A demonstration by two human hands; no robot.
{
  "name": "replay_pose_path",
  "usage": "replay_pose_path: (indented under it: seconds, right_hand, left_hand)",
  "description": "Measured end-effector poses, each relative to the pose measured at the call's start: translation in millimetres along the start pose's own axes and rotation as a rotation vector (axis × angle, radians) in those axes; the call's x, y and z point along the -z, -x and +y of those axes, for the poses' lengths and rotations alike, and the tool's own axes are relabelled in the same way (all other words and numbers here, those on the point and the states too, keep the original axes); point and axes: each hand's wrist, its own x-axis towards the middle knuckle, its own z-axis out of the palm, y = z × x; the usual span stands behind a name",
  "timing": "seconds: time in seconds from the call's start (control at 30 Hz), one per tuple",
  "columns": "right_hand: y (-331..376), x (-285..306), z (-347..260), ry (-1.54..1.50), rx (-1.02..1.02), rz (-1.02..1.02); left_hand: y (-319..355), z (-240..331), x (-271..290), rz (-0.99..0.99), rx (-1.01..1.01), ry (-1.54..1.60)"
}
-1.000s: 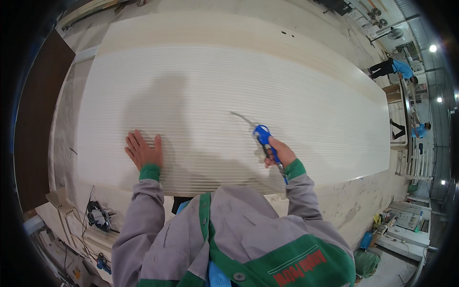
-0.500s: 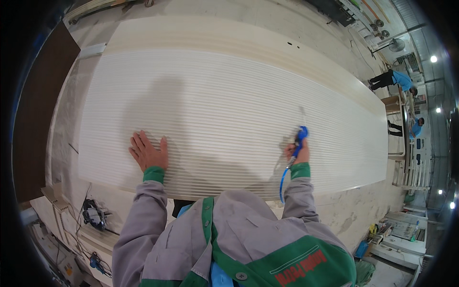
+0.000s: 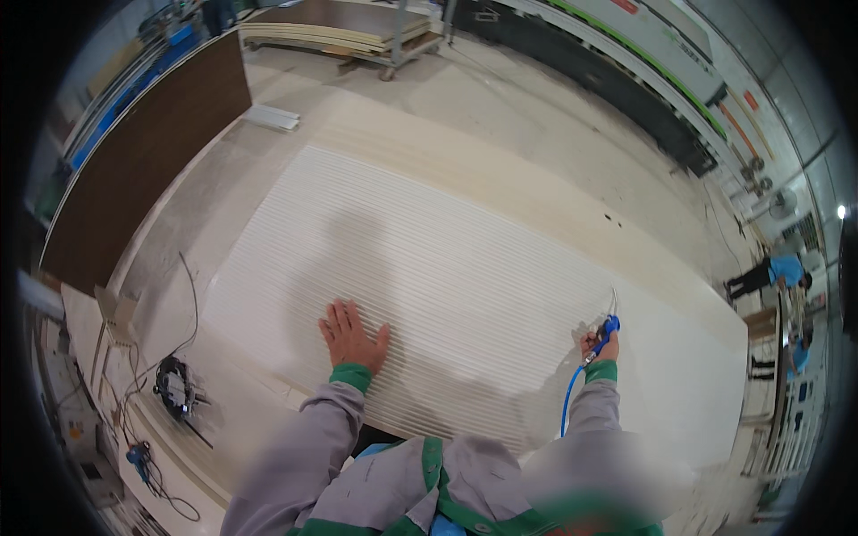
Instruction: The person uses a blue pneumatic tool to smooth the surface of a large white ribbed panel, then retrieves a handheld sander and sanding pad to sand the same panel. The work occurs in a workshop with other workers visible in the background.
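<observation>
A large white panel (image 3: pixel 465 268) with fine parallel grooves lies flat in front of me. Fingers spread, my left hand (image 3: pixel 353 341) is laid palm down on its grooved face, left of the middle. Toward the right side of the panel, my right hand (image 3: pixel 601 347) grips a blue air blow gun (image 3: pixel 609 329). Its thin, curved metal nozzle (image 3: pixel 614 300) points away from me over the grooves. A blue hose (image 3: pixel 566 406) runs from the gun back toward my body. Shadows of my head and arms fall across the panel.
At the left lie a black power tool (image 3: pixel 176 390), probably a saw, and a blue corded tool (image 3: pixel 140 460). A dark brown board (image 3: pixel 152 170) stands beyond them. Farther off are a cart of stacked boards (image 3: pixel 331 27), a long machine (image 3: pixel 590 58) and two people, one in blue (image 3: pixel 786 270).
My view has tilted up and turned, so more of the far floor, cart and machine shows. My left hand stays on the panel and my right still holds the blow gun.
</observation>
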Motion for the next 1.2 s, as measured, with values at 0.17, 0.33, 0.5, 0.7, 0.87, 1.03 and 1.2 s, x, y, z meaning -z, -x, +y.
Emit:
replay_pose_path:
  seconds: [0.17,0.33,0.5,0.7,0.87,1.03,1.2]
  right_hand:
    - [2.8,-25.2,57.8,0.332,-0.082,-0.078]
    - [72.6,-104.8,137.9,0.615,-0.268,-0.397]
    - [128.4,-171.3,199.6,0.939,-0.433,-0.617]
    - [139.5,-223.8,239.7,1.05,-0.389,-0.691]
    - [165.6,-308.5,277.3,0.907,-0.369,-0.698]
    - [173.2,-389.1,302.2,1.102,-0.176,-0.835]
    - [116.6,-381.6,266.1,1.345,-0.066,-0.725]
  left_hand:
    - [3.2,-4.7,2.6,0.016,-0.021,0.065]
    - [4.3,-6.2,6.1,-0.007,-0.01,0.062]
    - [5.4,-6.1,3.6,0.028,-0.029,0.074]
    - [3.2,-6.8,0.6,0.038,-0.03,0.078]
    - [0.8,-5.8,10.1,0.017,-0.015,0.073]
    - [0.9,-7.0,18.0,-0.039,0.001,0.085]
    - [0.6,-10.7,17.3,-0.02,-0.014,0.127]
